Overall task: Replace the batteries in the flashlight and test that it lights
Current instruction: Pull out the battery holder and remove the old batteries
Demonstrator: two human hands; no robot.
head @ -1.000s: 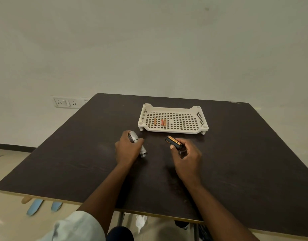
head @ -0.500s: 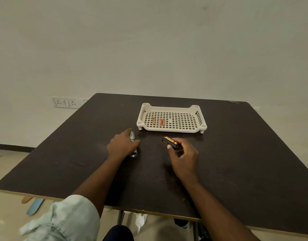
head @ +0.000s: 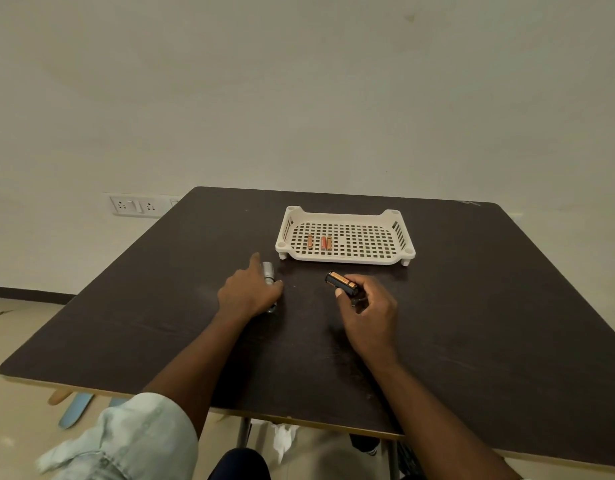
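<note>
A silver flashlight body [head: 268,271] lies on the dark table [head: 472,323] under my left hand [head: 247,296], whose fingers lie over it with the index finger stretched out; whether it grips the flashlight I cannot tell. My right hand [head: 368,317] is shut on a black battery holder [head: 340,283] with gold-coloured batteries in it, held just above the table to the right of the flashlight. Three loose orange and red batteries [head: 320,242] lie in the left part of a white perforated tray [head: 399,252] beyond both hands.
The table's front edge runs close to my body. A wall socket plate [head: 136,205] is on the wall at the left. Slippers [head: 74,407] lie on the floor below the table's left corner.
My left hand has set the flashlight down on the table and moved it slightly left, away from the right hand. The right hand has kept the battery holder almost still.
</note>
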